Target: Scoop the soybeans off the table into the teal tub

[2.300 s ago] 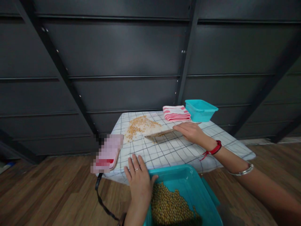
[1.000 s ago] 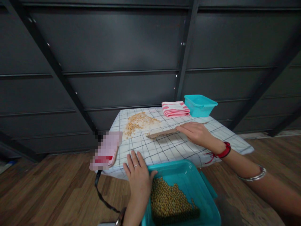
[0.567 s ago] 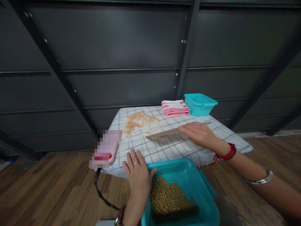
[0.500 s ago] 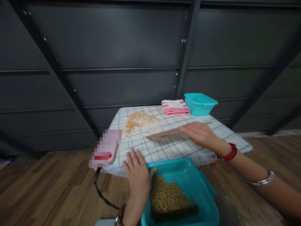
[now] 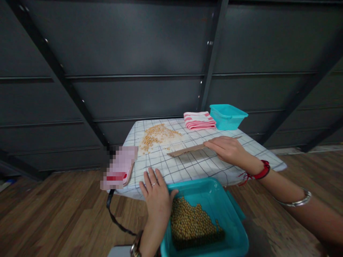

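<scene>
My right hand (image 5: 225,149) is closed on the upper edge of a long strip of cardboard (image 5: 186,151), held on edge over the checked tablecloth (image 5: 150,167). At the table's near edge my left hand (image 5: 158,200) lies with fingers stretched out on the cloth, its thumb by the rim of a teal plastic tub (image 5: 213,184). Many yellowish soybeans (image 5: 191,219) fill the left and middle of that tub. More beans (image 5: 158,135) are spread on a pale powdery patch at the far left of the table, apart from the cardboard.
A folded pink-and-white towel (image 5: 199,120) and a smaller turquoise container (image 5: 227,117) stand at the table's back right. On the left edge lies a pink phone-like item (image 5: 120,167), partly blurred, with a black strap (image 5: 115,219) hanging down. A dark panelled wall (image 5: 134,46) rises behind.
The view has shifted very slightly. Both hands, the cardboard strip and the beans keep nearly the same places.
</scene>
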`<move>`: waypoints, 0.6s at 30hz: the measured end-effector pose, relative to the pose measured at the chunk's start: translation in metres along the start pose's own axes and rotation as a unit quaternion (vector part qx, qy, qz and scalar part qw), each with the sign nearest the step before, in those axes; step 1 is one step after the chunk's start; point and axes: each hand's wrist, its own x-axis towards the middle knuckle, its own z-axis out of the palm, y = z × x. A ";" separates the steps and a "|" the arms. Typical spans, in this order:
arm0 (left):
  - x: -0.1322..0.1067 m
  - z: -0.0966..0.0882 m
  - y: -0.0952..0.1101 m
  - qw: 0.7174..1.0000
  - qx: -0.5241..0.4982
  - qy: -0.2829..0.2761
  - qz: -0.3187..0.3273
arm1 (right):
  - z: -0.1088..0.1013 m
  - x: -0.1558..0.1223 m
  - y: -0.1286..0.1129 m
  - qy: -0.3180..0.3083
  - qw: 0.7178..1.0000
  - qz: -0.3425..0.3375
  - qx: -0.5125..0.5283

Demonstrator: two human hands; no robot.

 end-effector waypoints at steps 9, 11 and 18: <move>-0.001 0.000 0.000 1.000 0.001 -0.006 0.000 | -0.011 -0.004 -0.005 0.014 0.999 0.020 0.034; -0.001 0.000 0.000 1.000 -0.001 -0.008 -0.003 | -0.010 -0.004 -0.005 0.016 0.999 0.022 0.026; -0.001 -0.001 0.000 1.000 -0.013 -0.015 -0.008 | -0.011 -0.007 -0.008 0.002 1.000 0.015 0.019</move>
